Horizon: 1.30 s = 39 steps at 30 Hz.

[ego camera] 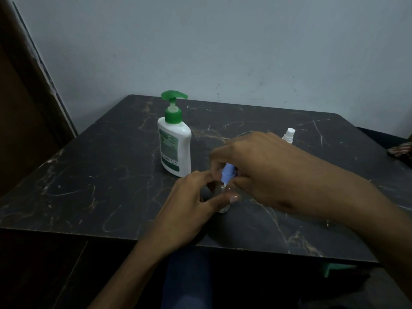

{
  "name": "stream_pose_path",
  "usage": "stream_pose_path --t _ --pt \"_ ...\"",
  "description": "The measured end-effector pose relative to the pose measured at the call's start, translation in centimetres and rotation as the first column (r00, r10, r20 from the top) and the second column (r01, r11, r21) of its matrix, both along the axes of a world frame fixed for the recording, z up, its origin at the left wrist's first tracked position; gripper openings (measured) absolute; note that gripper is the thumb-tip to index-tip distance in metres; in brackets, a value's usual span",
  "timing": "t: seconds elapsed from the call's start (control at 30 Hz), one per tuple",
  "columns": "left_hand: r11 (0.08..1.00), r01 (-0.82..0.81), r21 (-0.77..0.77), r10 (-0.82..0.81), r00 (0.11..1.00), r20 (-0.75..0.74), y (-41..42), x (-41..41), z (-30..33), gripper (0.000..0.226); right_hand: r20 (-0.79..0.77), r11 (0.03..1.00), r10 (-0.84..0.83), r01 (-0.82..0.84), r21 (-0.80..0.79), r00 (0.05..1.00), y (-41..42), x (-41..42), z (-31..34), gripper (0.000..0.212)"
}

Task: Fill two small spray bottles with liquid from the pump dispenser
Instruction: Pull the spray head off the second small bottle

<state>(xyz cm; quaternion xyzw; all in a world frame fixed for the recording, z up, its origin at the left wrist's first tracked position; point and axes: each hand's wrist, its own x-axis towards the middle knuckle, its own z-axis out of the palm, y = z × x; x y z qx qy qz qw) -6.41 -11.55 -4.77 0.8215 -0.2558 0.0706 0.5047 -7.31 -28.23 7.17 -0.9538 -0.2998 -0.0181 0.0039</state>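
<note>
A white pump dispenser (175, 146) with a green pump head stands upright on the dark marble-patterned table (100, 175). Just in front of it, my left hand (189, 206) grips the clear body of a small spray bottle (223, 209) that rests on the table. My right hand (263, 166) comes from the right and pinches that bottle's blue spray cap (227, 173) at the neck. A second small spray bottle with a white cap (289, 136) stands behind my right hand, mostly hidden by it.
The table sits against a pale wall. A dark wooden door or panel (22, 108) is at the left. A patterned cloth (401, 150) lies past the right edge. My legs in blue trousers (187, 282) are below the front edge.
</note>
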Motion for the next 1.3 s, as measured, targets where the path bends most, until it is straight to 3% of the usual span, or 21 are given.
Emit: stream_pose_path --t 0.17,0.33,0.4,0.47,0.6,0.83,0.97,1.1,1.17,1.3 --pt "1.0 -0.006 -0.009 0.006 1.0 0.005 0.0 0.1 -0.1 0.004 -0.013 0.997 0.082 -0.082 0.006 0.997 -0.5 0.2 0.1 0.02" --pt "0.999 -0.032 -0.004 0.032 0.999 -0.026 0.1 0.2 -0.4 0.009 -0.074 0.936 0.179 -0.147 0.32 0.981 -0.7 0.2 0.4 0.022" --pt "1.0 -0.023 0.002 0.023 0.999 -0.042 0.1 0.2 -0.4 0.016 0.023 0.952 0.138 -0.139 0.274 0.99 -0.8 0.7 0.1 0.018" --pt "1.0 -0.017 0.006 0.018 0.999 -0.034 0.2 0.2 -0.4 0.019 0.117 0.989 0.073 -0.087 0.119 0.99 -0.8 1.0 -0.4 0.023" --pt "1.0 0.008 -0.018 -0.008 1.0 -0.018 0.1 0.2 -0.3 0.004 0.156 0.999 0.025 -0.021 -0.03 0.987 -0.5 0.8 -0.9 0.037" --pt "1.0 0.004 -0.023 -0.005 0.999 -0.034 0.0 0.2 -0.1 0.012 0.121 0.999 0.018 -0.023 0.039 0.992 -1.1 -0.1 2.5 0.015" --pt "1.0 -0.003 -0.007 0.003 1.0 -0.017 0.0 0.3 -0.3 0.016 0.281 0.963 0.026 -0.099 0.25 0.959 -4.5 -1.0 6.2 0.011" --pt "1.0 0.001 -0.002 -0.001 1.0 0.006 0.1 0.3 -0.4 0.025 0.415 0.906 -0.165 -0.029 0.422 0.895 -7.1 -0.9 5.9 0.022" --pt "1.0 -0.005 0.002 0.004 1.0 0.006 0.0 0.3 -0.4 0.026 0.404 0.877 -0.245 0.024 0.48 0.881 -6.9 -1.1 3.7 0.022" --pt "1.0 -0.014 0.006 0.014 1.0 -0.011 -0.1 0.3 -0.2 0.025 0.272 0.909 -0.324 0.218 0.355 0.906 -4.6 0.4 -3.2 0.019"
